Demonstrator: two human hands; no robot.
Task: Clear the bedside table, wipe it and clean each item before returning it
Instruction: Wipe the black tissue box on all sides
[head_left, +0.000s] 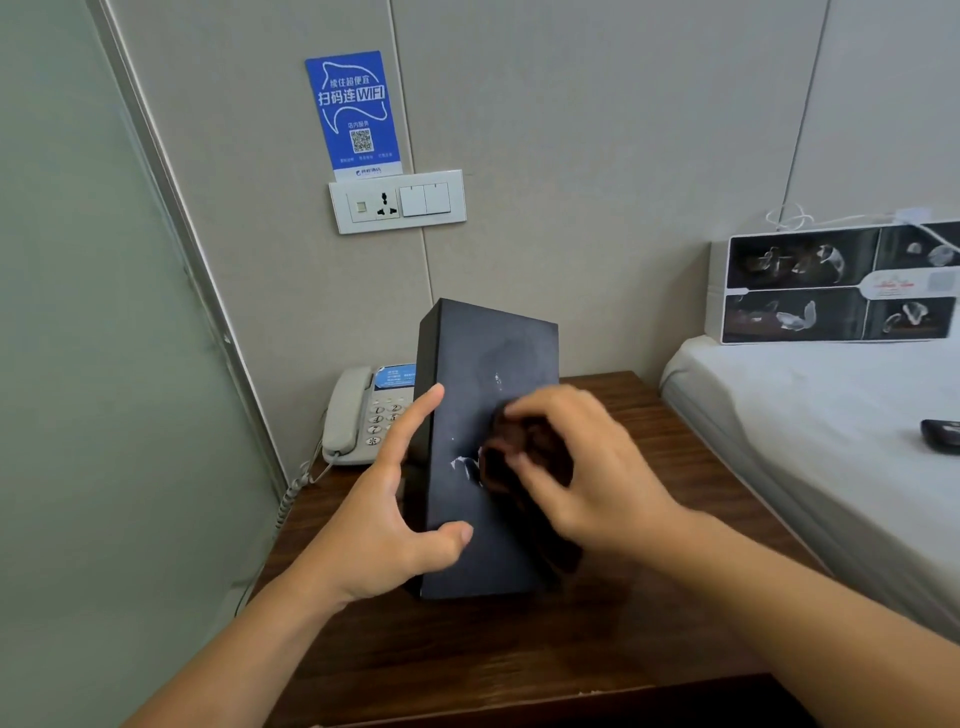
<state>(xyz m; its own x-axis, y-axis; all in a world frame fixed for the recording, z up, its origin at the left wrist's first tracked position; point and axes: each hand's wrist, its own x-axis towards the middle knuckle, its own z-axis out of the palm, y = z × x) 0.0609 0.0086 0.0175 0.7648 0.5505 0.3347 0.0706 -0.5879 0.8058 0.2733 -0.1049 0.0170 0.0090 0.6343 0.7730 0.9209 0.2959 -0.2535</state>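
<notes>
I see the black box (483, 415) standing tilted on the wooden bedside table (649, 639), near its middle. My left hand (395, 519) grips its left edge, forefinger stretched up the side and thumb hooked onto the front. My right hand (576, 467) clamps a dark cloth (519, 457) against the box's front face. A grey telephone (358, 415) sits at the far left corner; the bed (831, 415) lies right.

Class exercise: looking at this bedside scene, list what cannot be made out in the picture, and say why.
- Telephone: right half of the keypad hidden behind the black box, head view.
- Cloth: blurred, mostly covered by the right hand.
- Dark object on bed: cut off by the right edge.
</notes>
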